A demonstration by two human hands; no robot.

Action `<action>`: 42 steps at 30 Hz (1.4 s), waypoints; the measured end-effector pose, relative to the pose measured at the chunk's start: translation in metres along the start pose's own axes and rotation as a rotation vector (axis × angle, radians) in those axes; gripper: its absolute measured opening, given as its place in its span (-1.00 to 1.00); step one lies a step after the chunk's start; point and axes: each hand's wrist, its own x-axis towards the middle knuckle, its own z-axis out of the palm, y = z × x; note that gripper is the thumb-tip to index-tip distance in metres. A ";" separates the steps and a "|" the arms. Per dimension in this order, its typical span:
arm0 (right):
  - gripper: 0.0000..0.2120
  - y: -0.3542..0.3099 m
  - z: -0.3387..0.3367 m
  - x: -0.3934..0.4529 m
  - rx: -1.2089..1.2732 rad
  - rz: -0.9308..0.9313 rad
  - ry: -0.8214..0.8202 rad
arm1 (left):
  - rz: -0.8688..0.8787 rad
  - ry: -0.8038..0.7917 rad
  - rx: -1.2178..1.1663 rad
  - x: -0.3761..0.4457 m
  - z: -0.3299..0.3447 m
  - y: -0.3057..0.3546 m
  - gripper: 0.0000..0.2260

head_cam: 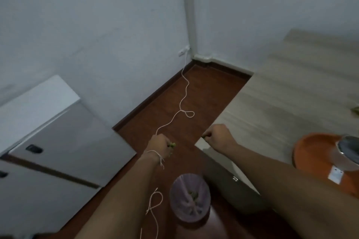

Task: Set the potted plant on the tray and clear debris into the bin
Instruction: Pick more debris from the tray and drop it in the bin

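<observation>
My left hand [158,146] is closed around small green plant debris [172,145], held over the floor beyond the bin. My right hand [218,135] is closed at the table's near-left corner with a bit of green debris [204,137] showing at its fingers. The bin [190,200], lined with a pale purple bag, stands on the floor below both hands and has green bits inside. The orange tray [312,153] lies on the table at the right, with a shiny pot [348,151] on it, cut off by the frame edge; no plant shows.
The pale wood table [281,91] fills the right side, with a green scrap [355,110] at its far right edge. A white cable [184,91] trails across the brown floor from a wall socket. Grey cabinets [64,141] stand at the left.
</observation>
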 end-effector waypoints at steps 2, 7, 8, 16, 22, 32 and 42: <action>-0.81 -0.027 0.026 0.006 -0.007 -0.052 -0.052 | -0.037 -0.005 -0.003 -0.010 -0.001 -0.027 -0.85; -0.79 -0.063 0.077 0.010 -0.044 -0.165 -0.216 | -0.125 -0.016 -0.051 -0.026 0.011 -0.072 -0.87; -0.79 -0.065 0.083 0.010 -0.053 -0.175 -0.235 | -0.132 -0.018 -0.064 -0.027 0.014 -0.076 -0.87; -0.80 -0.047 0.115 0.014 -0.062 -0.035 -0.321 | -0.212 -0.059 -0.226 -0.024 0.048 -0.079 -0.93; -0.86 -0.032 0.143 0.010 0.009 0.045 -0.393 | -0.231 -0.144 -0.277 -0.021 0.085 -0.077 -0.89; -0.64 -0.017 0.163 0.008 -0.031 0.126 -0.453 | -0.196 -0.160 -0.257 -0.012 0.102 -0.080 -0.82; -0.83 -0.010 0.174 0.005 -0.045 0.127 -0.535 | -0.186 -0.154 -0.287 -0.015 0.108 -0.087 -0.79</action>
